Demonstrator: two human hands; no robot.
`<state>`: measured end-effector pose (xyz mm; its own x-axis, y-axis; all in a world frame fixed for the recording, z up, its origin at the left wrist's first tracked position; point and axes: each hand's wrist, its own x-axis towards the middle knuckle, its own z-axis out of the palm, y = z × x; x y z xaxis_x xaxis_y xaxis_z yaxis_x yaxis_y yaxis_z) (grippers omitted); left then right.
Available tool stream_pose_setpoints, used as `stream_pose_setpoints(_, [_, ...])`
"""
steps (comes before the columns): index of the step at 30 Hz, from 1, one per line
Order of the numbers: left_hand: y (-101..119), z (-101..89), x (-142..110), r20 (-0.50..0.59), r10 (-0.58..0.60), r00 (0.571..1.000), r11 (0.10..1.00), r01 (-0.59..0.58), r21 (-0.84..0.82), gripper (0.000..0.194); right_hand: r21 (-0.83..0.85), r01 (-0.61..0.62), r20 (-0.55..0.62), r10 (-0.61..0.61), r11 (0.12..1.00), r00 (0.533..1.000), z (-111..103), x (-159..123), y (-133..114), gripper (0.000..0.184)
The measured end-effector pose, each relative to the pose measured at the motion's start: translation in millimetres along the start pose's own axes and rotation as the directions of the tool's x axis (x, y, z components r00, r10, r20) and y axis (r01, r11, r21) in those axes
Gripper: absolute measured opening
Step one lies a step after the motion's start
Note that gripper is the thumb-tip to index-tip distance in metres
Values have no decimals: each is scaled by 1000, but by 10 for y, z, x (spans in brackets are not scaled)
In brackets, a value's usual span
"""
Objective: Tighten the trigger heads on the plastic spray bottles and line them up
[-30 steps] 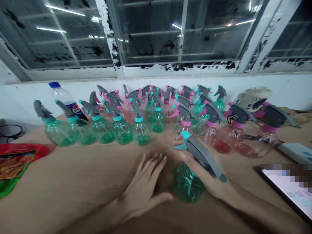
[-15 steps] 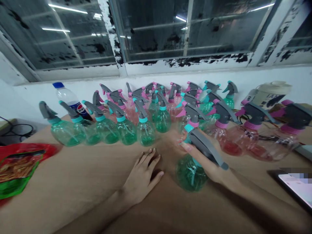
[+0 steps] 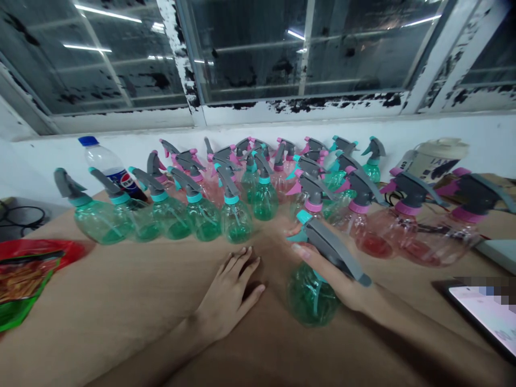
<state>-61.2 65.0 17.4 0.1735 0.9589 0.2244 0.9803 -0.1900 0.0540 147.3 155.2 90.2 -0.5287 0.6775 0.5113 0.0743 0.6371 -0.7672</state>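
Soda bottle (image 3: 115,174): it has a dark blue label with the round red, white and blue Pepsi sign; the little white marks near the sign are too blurry to read.
White tub (image 3: 439,156): big dark letters on its front look like "IAX", but they are fuzzy, so I cannot be sure.
Tub's left side: small dark marks stand there, too tiny to read.
Phone (image 3: 478,309): pale gray marks sit near the right of the bright screen, too faint to read; little squares hide its top.
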Motion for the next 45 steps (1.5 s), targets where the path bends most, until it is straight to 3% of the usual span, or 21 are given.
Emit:
stream_pose_setpoints(13, [-3,1,10,-27,25,999,1000,-24,19,47,67,18,-45,-15,998,999,46,-21,39,18])
stream_pose_setpoints(21, [-17,21,10,-60,30,998,1000,-29,12,46,-1,31,-45,-31,1000,999,21,20,-10,12])
stream_pose_setpoints(28, [-25,29,11,-72,39,997,999,-39,5,46,-63,116,-36,-119,991,992,-45,2,-107,14])
stream_pose_setpoints(31, [-25,33,14,-82,39,996,999,-39,-6,45,-15,79,18,-78,997,997,-43,-6,-83,6])
stream_pose_setpoints(35, [-21,26,17,-83,41,996,999,-41,0,45,48,10,15,-11,999,1000,-6,-10,-8,16])
stream_pose_setpoints(45, [-28,32,19,-74,37,997,999,-36,9,46,-18,64,-21,-64,998,998,35,-48,-35,9])
